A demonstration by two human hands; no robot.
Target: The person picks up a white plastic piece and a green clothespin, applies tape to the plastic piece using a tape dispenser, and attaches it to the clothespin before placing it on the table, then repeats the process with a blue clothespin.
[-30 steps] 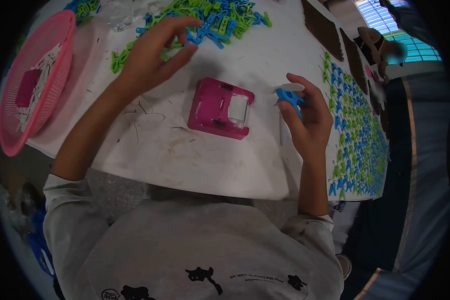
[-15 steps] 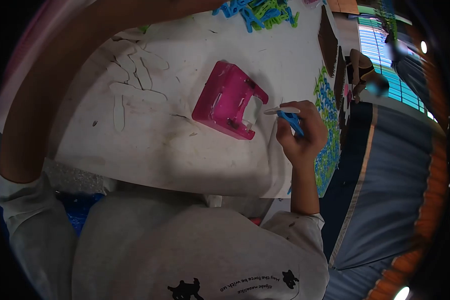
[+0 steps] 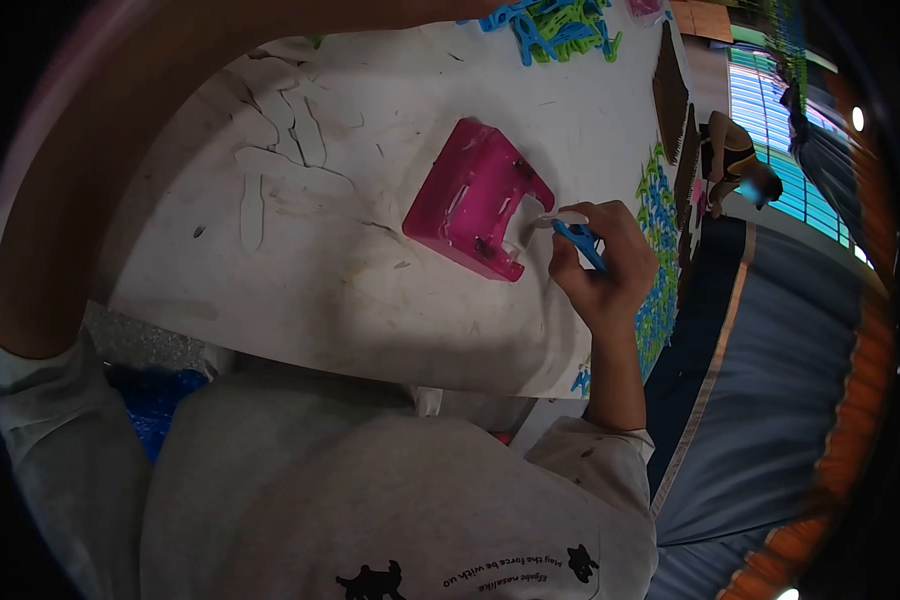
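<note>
My right hand (image 3: pixel 610 255) is closed on a blue plastic clothespin (image 3: pixel 578 240), pinched between thumb and fingers. A small pale flat piece (image 3: pixel 568 218) lies at the clothespin's end under the fingertips, right at the notched side of a pink plastic box (image 3: pixel 470 200). Something white shows inside that notch. My left arm reaches across the top of the view, and only a bit of my left hand (image 3: pixel 450 10) shows at the upper edge, beside a pile of blue and green clothespins (image 3: pixel 560 30). Its fingers are out of sight.
Pale flat strips (image 3: pixel 295 170) lie on the white table (image 3: pixel 320 300) to the left. Many blue and green clothespins (image 3: pixel 655 260) line the right side, near brown cardboard (image 3: pixel 673 85). Another person (image 3: pixel 735 150) works beyond, near a dark blue curtain (image 3: pixel 780 380).
My right hand has moved the clothespin and pale piece slightly closer to the pink box's notch. The view has shifted a little, and my left hand remains by the clothespin pile.
</note>
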